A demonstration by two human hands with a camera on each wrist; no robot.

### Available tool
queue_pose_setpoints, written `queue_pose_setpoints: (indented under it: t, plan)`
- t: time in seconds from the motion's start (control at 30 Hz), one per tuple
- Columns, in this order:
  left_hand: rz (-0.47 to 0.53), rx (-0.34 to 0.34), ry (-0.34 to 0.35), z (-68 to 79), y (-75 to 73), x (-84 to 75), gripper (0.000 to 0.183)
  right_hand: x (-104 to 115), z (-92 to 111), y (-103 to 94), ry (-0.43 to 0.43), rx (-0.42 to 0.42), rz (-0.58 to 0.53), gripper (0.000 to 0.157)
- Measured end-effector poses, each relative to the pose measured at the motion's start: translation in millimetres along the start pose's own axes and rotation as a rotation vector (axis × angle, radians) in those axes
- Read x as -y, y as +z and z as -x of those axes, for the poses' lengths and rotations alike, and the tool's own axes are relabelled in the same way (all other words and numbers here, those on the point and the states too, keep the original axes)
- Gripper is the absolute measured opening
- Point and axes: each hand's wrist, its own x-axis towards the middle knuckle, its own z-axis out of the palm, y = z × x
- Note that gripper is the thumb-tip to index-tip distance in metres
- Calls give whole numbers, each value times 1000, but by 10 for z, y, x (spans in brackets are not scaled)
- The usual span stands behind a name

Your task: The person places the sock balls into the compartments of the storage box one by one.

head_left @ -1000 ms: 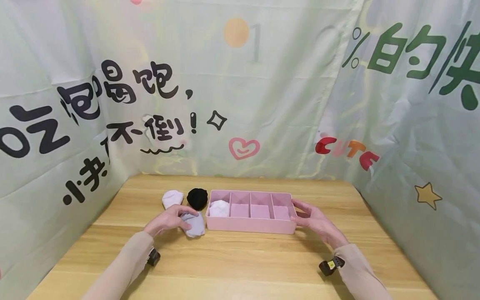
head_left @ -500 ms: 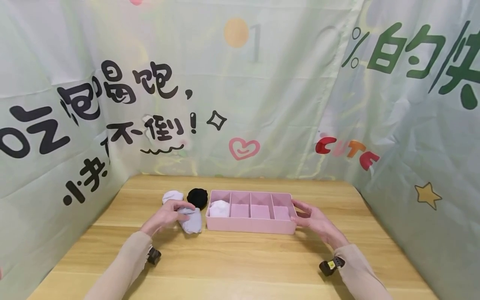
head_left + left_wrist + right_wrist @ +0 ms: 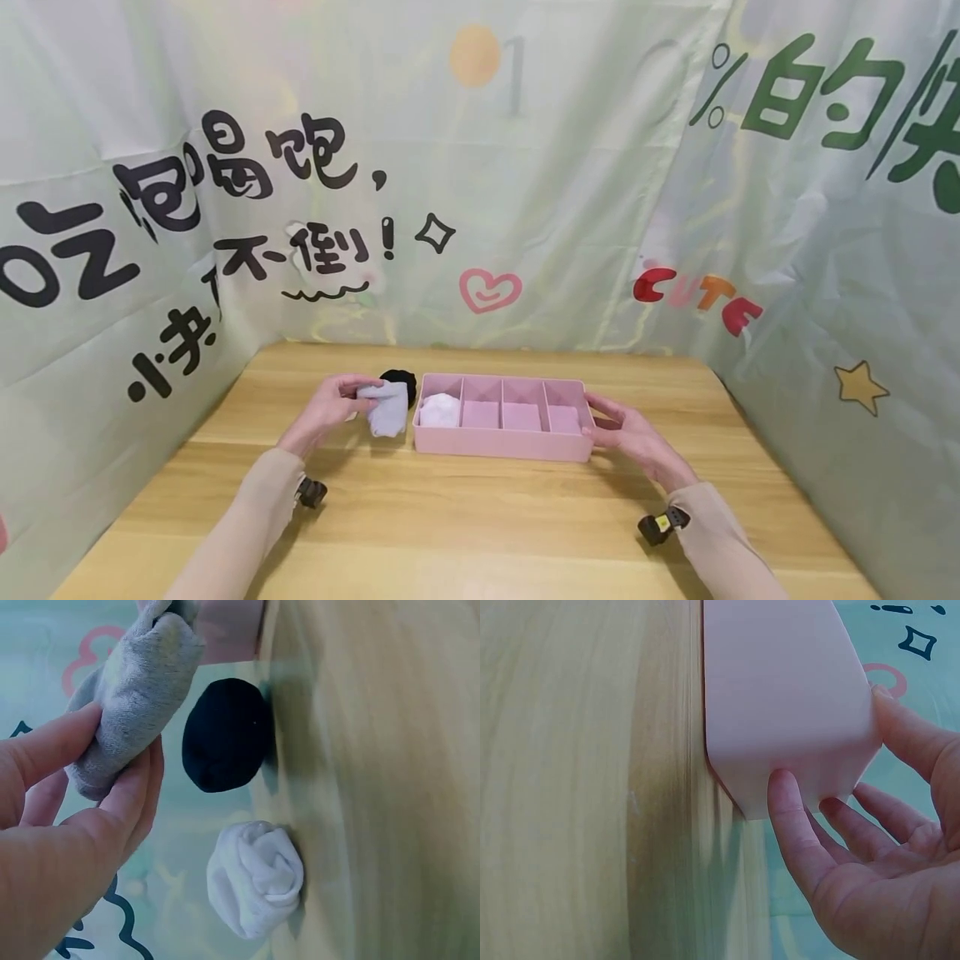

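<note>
My left hand (image 3: pixel 330 408) pinches a rolled grey sock (image 3: pixel 387 408) between thumb and fingers, held above the table; the left wrist view shows the grey sock (image 3: pixel 142 697) tilted in the grip. Below it lie a black balled sock (image 3: pixel 229 735) and a white balled sock (image 3: pixel 255 879). In the head view the black sock (image 3: pixel 400 383) is partly covered and the white one is almost wholly hidden by the left hand. A pink divided box (image 3: pixel 502 443) stands to the right, a white sock (image 3: pixel 440 409) in its leftmost compartment. My right hand (image 3: pixel 633 437) touches the box's right end with its fingertips.
Under everything is a wooden table (image 3: pixel 480 517). Printed cloth (image 3: pixel 570 192) hangs behind it and on both sides. Thin dividers split the box into several compartments. Each wrist carries a small black camera (image 3: pixel 655 528).
My left hand has lifted the grey sock off the table and moved it up toward the black sock. The right hand stays at the box's end. The head view has shifted slightly.
</note>
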Motion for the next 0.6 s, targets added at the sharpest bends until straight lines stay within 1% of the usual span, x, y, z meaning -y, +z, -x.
queue_pose_setpoints:
  t: [0.13,0.33,0.47,0.53,0.6]
  plan:
    - [51,-40,10,-24,-7,-47,41,24,6,-5,2,-1,11,78]
    - [118,-69,114,-88,62,-83,41,15,3,-8,1,0,1,77]
    - [107,-109,179,-133,130,-90,37,7,-11,-18,1,-1,-3,78]
    - [82,-144,193,-149,168,-105,36,4,-10,-22,1,4,-11,78]
    - [66,-169,190,-166,203,-129,35,-1,-5,-24,-1,10,-14,79]
